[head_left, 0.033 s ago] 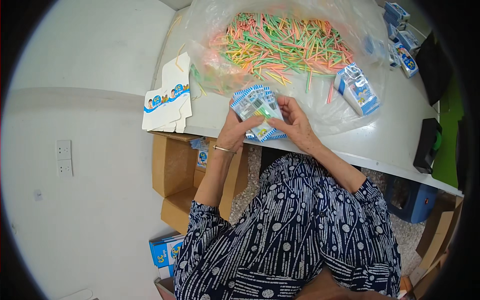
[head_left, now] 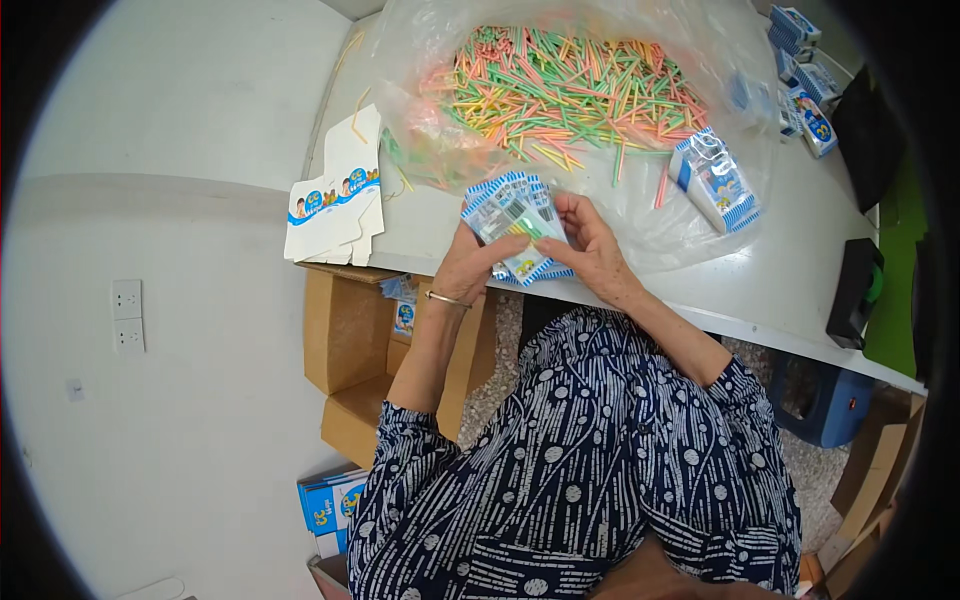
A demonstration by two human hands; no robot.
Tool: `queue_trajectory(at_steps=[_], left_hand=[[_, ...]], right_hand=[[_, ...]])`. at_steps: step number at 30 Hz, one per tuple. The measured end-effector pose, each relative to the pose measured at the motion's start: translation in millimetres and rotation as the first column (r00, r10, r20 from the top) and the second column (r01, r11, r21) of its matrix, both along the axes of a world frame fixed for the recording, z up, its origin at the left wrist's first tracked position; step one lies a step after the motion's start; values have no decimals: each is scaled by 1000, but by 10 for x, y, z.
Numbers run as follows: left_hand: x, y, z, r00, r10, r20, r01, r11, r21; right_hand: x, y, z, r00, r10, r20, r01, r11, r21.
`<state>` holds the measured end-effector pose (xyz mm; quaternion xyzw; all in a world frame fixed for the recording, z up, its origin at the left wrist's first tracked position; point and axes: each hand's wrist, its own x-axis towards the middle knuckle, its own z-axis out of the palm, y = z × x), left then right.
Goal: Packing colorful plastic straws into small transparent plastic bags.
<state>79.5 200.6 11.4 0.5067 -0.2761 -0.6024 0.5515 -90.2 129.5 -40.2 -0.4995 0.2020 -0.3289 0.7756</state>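
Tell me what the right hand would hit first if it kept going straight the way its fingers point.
The right hand points up and left, already touching the blue-and-white box held with the left hand. Beyond it probably lies the clear plastic bag of coloured sticks; depth is unclear.

A small blue-and-white striped carton (head_left: 515,225) with a clear plastic window sits at the near edge of the table, held up off the surface between 2 hands. It is tilted, its window face turned up toward the camera. Through the window a few thin sticks show, green and yellow, lying side by side. The left hand (head_left: 468,262) grips its near left side, the right hand (head_left: 592,250) its right edge. A second striped piece seems to lie just beneath it, though the fingers hide most of it.
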Motion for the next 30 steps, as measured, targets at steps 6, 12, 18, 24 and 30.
queue_trajectory(at_steps=[6, 12, 18, 24, 30], left_hand=[[22, 27, -10, 933, 57, 356, 52, 956, -290], [42, 62, -70, 881, 114, 459, 86, 915, -393], [94, 166, -356, 676, 121, 727, 249, 891, -380], [51, 130, -437, 766, 141, 627, 120, 927, -356], [45, 123, -376, 665, 249, 704, 204, 846, -492]], right_hand=[[30, -66, -1, 997, 72, 36, -69, 993, -94], [115, -251, -88, 989, 143, -24, -145, 964, -224], [57, -290, 154, 906, 336, -257, -398, 883, -251], [124, -273, -48, 940, 238, -242, -316, 877, -362], [111, -291, 148, 924, 188, -332, -328, 837, -439]])
